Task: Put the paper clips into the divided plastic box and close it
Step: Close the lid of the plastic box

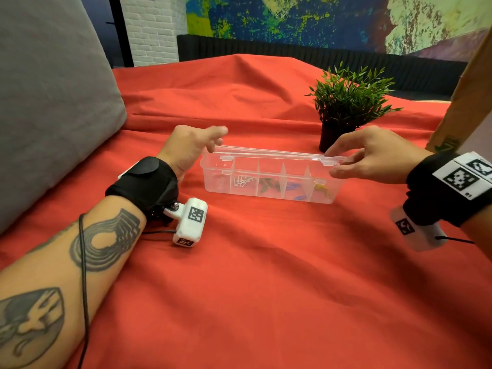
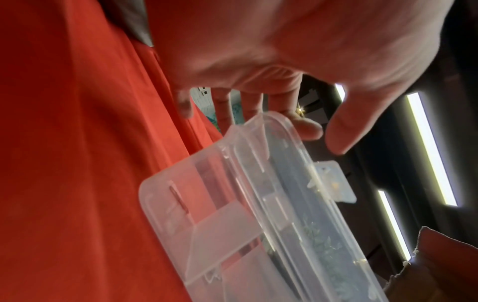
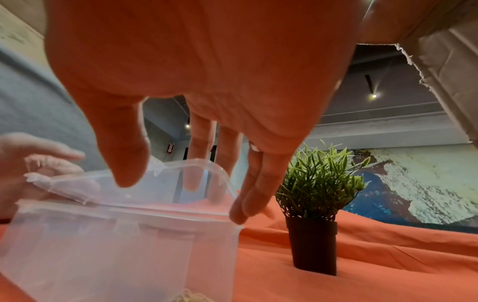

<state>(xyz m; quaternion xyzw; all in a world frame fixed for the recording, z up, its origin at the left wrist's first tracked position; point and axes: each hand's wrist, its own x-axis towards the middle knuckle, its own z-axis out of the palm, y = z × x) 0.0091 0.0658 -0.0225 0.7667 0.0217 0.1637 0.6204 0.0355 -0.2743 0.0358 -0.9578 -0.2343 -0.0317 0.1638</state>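
Note:
A clear divided plastic box [image 1: 269, 194] lies on the red cloth, its hinged lid [image 1: 271, 153] tilted halfway over the compartments. White paper clips [image 1: 243, 180], green ones [image 1: 267, 185], blue ones [image 1: 292, 188] and yellow ones [image 1: 320, 189] lie in separate compartments. My left hand [image 1: 215, 141] has straight fingers behind the lid's left end, thumb apart; in the left wrist view the fingers [image 2: 308, 128] touch the lid [image 2: 292, 183]. My right hand [image 1: 335, 162] reaches over the lid's right end; the right wrist view has its fingers [image 3: 240, 212] behind the lid [image 3: 155, 183] and the thumb in front.
A small potted plant [image 1: 348, 102] stands just behind the box's right end. A grey cushion [image 1: 48, 102] fills the left side. A cardboard panel [image 1: 466, 89] leans at the far right. Red cloth [image 1: 266, 288] covers the surface in front of the box.

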